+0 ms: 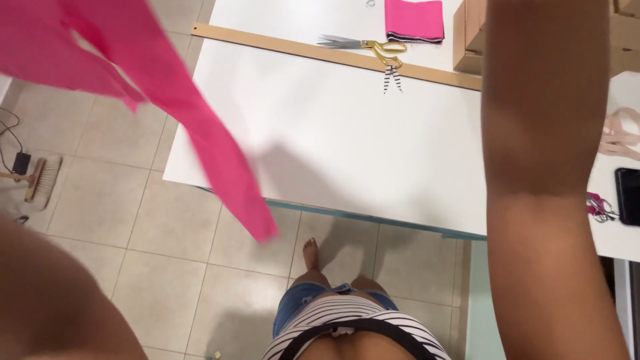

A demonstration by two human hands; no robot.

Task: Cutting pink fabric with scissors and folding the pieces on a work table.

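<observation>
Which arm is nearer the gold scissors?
Right. The right arm rises just beside the gold scissors, on the white table; the left arm is far off, bottom-left.

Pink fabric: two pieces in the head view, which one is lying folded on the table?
The small folded pink piece at the table's far edge, right of the gold-handled scissors. The other, a long pink strip, hangs blurred in mid-air at left, over the floor.
</observation>
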